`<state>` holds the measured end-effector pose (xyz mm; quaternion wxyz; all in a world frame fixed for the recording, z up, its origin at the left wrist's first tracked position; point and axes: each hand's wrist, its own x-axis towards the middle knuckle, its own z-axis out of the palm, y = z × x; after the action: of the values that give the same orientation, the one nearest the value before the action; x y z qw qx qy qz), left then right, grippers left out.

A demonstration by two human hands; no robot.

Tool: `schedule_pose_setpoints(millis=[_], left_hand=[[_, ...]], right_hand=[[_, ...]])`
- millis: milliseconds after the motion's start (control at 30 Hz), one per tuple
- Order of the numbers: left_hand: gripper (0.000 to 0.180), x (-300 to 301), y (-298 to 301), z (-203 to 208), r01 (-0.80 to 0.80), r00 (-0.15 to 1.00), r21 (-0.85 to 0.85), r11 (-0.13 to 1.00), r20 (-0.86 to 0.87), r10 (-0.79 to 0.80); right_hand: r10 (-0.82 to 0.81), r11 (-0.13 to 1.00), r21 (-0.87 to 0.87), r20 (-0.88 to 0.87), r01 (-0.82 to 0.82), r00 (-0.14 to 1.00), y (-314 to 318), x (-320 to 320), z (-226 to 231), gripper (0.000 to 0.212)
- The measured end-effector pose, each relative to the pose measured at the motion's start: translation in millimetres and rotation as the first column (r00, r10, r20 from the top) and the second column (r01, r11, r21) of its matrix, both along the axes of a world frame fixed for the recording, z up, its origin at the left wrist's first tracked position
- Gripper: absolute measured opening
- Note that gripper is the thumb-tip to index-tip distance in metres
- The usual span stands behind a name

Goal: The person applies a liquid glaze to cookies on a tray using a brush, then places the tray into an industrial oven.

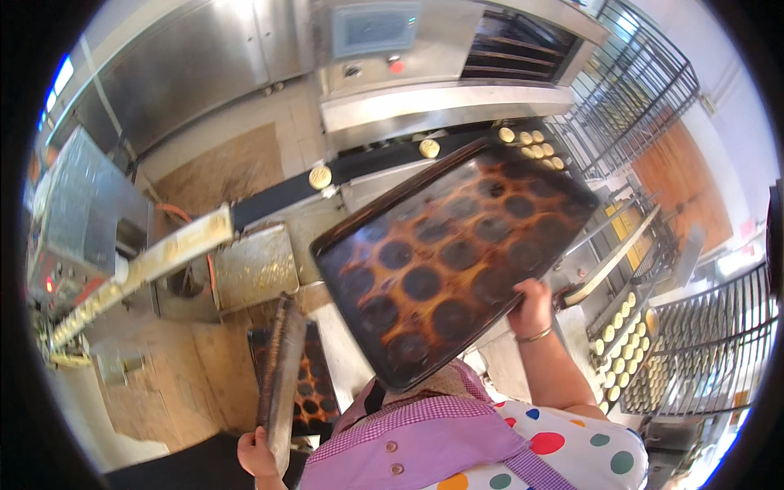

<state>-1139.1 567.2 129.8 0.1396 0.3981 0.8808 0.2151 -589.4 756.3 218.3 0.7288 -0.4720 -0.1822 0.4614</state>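
My right hand (532,309) grips the right-hand edge of a large dark baking tray (425,283). The tray is held up, tilted, in front of my body. Its browned surface carries rows of dark round marks and no pastries. Down at the lower left, my left hand (258,454) is closed on a long, flat, brownish-grey thing (282,380). It shows nearly edge-on, so I cannot make out its kind. Behind that thing, lower down, lies another dark marked baking tray (314,380), partly hidden.
Beyond the raised tray a black conveyor belt (278,198) carries round pale pastries (320,177). More pastries (622,359) sit in rows at the right, beside a metal rack (719,343). A steel oven (447,102) stands at the back, a grey machine (86,216) at far left.
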Motion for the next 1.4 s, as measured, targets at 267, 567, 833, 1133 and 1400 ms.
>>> schedule_pose_setpoints(millis=[267,567,833,1133,1400], left_hand=[[0.035,156.3,203.5,-13.9,0.412,0.907,-0.182,0.893,-0.016,-0.422],[0.034,293.5,358.3,12.3,0.541,0.840,-0.307,0.783,0.168,-0.515],[0.042,342.2,412.3,17.3,0.655,0.755,-0.244,0.715,0.203,-0.623],[0.043,332.5,405.7,12.5,0.537,0.842,-0.227,0.813,0.210,-0.497],[0.042,352.6,415.2,19.4,0.366,0.931,-0.374,0.852,0.137,-0.340]], right_hand=[[-0.303,0.900,0.304,-0.078,0.312,0.950,119.3,240.8,47.3,0.031],[-0.326,0.841,0.392,-0.184,0.374,0.927,294.0,384.2,97.8,0.037],[-0.315,0.902,0.316,0.014,0.294,0.949,473.1,471.4,110.1,0.020],[-0.490,0.848,0.315,0.162,0.426,0.857,598.9,336.4,125.7,0.099],[-0.434,0.823,0.425,0.043,0.376,0.900,608.5,333.5,124.4,0.094]])
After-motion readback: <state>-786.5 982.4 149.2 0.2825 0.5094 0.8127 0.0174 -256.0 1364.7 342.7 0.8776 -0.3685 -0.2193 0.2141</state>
